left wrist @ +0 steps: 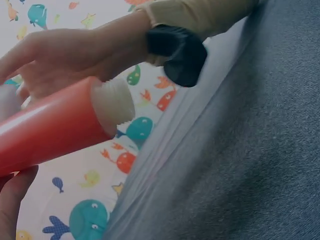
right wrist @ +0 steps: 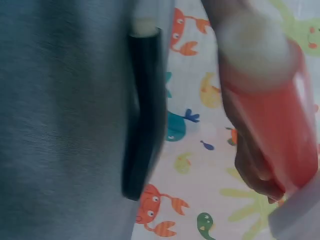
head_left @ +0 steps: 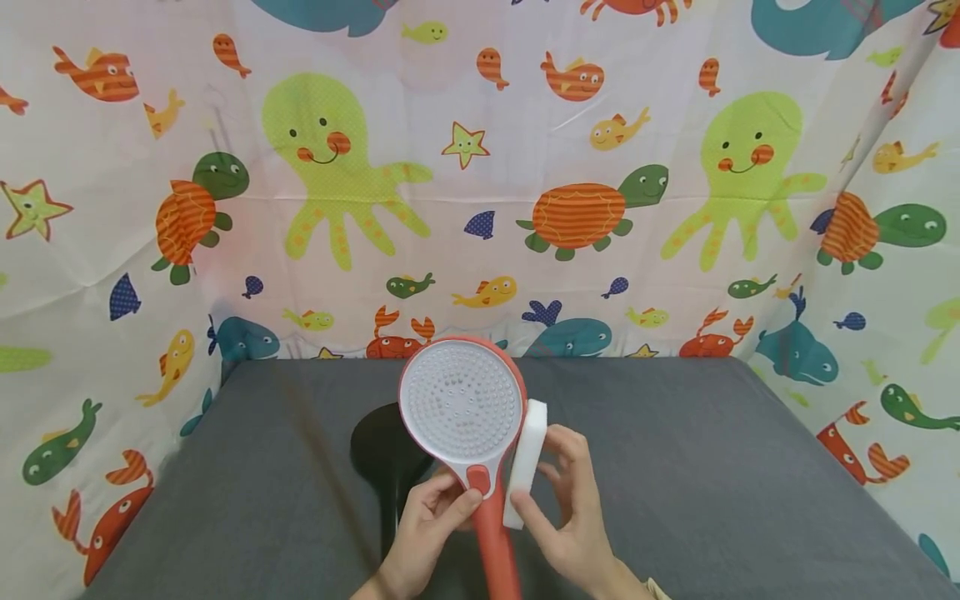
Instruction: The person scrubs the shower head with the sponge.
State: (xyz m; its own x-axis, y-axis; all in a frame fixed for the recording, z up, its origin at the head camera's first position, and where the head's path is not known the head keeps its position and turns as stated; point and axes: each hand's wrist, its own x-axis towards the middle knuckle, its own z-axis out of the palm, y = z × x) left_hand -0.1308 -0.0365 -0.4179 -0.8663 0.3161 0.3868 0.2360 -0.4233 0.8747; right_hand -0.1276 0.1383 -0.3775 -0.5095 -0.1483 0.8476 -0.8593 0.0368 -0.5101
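At the far left of the head view hangs the curtain [head_left: 135,250], printed with octopuses, turtles, fish, crabs and whales; it wraps around the back and both sides of the grey counter [head_left: 712,467].

On the counter, left of centre, a black object [head_left: 386,454] lies under the held items, partly hidden by them, so its shape cannot be told; in the right wrist view it shows as a dark, blurred bar [right wrist: 145,115] against the grey surface.

The left hand [head_left: 431,521] comes up from the bottom edge and grasps the red handle of the shower head [head_left: 461,404], fingers curled round it and thumb lying across the front just below the red button. The shower head is held upright above the counter, its round white spray face with rows of nozzles turned toward the camera, framed by a red rim. In the left wrist view the handle [left wrist: 55,127] slants across the frame, ending in a white threaded end.

Just right of the spray face, a white sponge block [head_left: 527,458] stands on edge, touching the rim and the neck of the shower head. The right hand [head_left: 573,512] pinches this block, fingers on its right side and thumb at its lower edge.
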